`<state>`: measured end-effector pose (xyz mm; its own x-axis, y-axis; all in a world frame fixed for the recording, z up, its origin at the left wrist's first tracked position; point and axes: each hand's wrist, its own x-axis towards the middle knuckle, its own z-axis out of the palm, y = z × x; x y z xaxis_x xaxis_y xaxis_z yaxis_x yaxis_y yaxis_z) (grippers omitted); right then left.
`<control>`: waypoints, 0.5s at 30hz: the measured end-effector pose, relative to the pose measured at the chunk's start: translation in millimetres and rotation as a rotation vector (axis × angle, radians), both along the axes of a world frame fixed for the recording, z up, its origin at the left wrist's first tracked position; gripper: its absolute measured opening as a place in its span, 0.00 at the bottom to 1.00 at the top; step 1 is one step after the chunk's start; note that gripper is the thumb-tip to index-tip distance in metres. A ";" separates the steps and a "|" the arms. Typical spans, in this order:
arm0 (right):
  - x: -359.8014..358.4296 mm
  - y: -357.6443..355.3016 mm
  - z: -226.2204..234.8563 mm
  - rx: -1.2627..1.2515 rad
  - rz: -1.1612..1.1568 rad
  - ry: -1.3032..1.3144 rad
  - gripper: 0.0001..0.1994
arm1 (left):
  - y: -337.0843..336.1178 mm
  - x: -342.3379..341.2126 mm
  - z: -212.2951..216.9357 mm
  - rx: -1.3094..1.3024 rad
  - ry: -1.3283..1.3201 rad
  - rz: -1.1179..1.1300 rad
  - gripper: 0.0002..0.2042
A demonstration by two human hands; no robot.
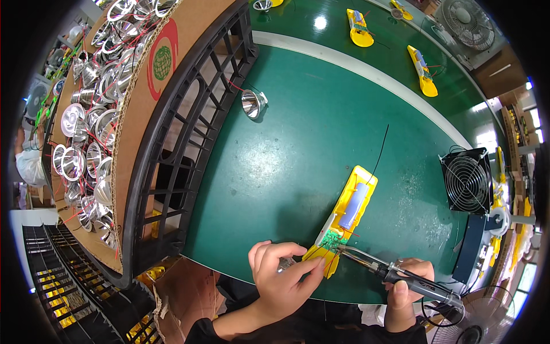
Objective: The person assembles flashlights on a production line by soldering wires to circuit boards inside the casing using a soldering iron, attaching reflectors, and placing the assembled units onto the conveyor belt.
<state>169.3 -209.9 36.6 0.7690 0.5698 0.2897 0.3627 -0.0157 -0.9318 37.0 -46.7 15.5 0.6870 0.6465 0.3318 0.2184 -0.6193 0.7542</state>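
A yellow plastic housing [366, 178] lies slantwise on the green bench, open side up. Inside it sit a blue-violet cylindrical battery [355, 205] and, lower down, a small green circuit board [334, 238] with thin wires. My right hand [404, 292] grips a soldering iron [421, 285], whose tip reaches the board. Against the housing's near end, my left hand [283, 281] has its fingertips drawn together; what they pinch is too small to tell. Part of a shiny reflector cup [285, 264] shows among those fingers, mostly hidden.
A loose reflector cup [252, 104] stands farther back. On the left, a carton [150, 74] full of wired reflectors rests by a black plastic crate [166, 143]. A square black fan [467, 182] is at the right edge. Beyond the pale rail lie other yellow housings [424, 77].
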 end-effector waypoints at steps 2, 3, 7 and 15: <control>0.7 -0.4 -0.2 -0.005 0.006 -0.004 0.14 | -0.1 0.3 -0.9 0.001 -0.002 0.001 0.07; 0.6 0.0 -0.1 -0.003 0.001 -0.008 0.14 | -0.1 -0.2 -1.4 0.001 -0.003 -0.001 0.07; 3.1 -3.8 1.6 -0.027 0.016 -0.040 0.14 | 0.6 -0.4 -0.1 -0.007 -0.006 -0.002 0.06; 0.4 -0.2 -0.3 -0.004 -0.014 -0.021 0.14 | 0.7 -0.8 -1.9 0.009 -0.014 -0.006 0.06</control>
